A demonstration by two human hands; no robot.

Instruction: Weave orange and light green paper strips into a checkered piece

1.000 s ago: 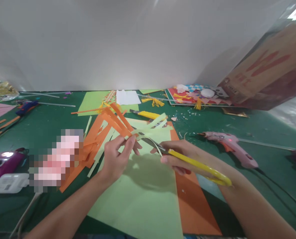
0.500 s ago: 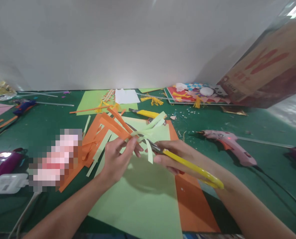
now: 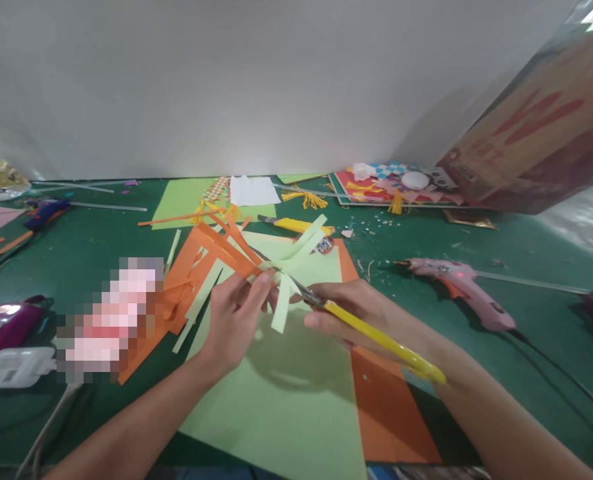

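Between its thumb and fingers, my left hand (image 3: 239, 313) pinches a bunch of orange paper strips (image 3: 226, 247) and pale green paper strips (image 3: 304, 243). My right hand (image 3: 356, 310) is closed around yellow-handled scissors (image 3: 376, 333). Their blades reach left across the strips, close to my left fingertips; part of the blades is hidden by paper. One green strip end hangs down in front of the blades. Beneath both hands lies a pale green sheet (image 3: 301, 400), overlapping an orange sheet (image 3: 391, 413).
Right of my hands lies a pink glue gun (image 3: 466, 287) with its cord. A yellow cutter knife (image 3: 301, 227) rests behind the strips. Loose orange and green pieces, a blurred pink item (image 3: 111, 320) and a white plug (image 3: 16, 368) are on the left. A brown paper bag (image 3: 541, 127) stands back right.
The scissors' handles have swung a little left and closer together. A green strip end that curled by the blades now hangs downward, further left. My left hand keeps its pinch.
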